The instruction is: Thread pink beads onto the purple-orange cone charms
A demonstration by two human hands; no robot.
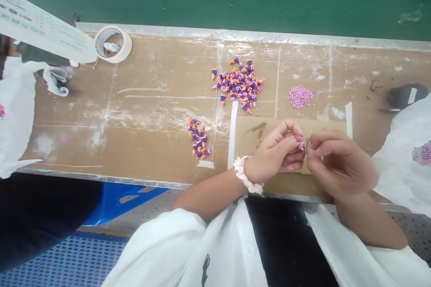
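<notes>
My left hand (280, 149), with a frilly white band at the wrist, pinches a small pink-and-purple piece (301, 145) between thumb and fingers. Most of that piece is hidden. Close beside it, my right hand (341, 161) has its thumb and fingertips pressed together, and whatever they hold is too small to make out. Both hands are above a cardboard sheet (323, 124). Beyond them lie a heap of tiny purple-and-orange figures (239, 83) and a pile of small pink bits (301, 97). A smaller group of the same figures (198, 139) is to the left.
A roll of white tape (125, 49) stands at the back left beside a white printed box (43, 27). Plastic bags (16, 121) lie at the left edge and at the right (400, 157). A dark round object (402, 97) is at the far right.
</notes>
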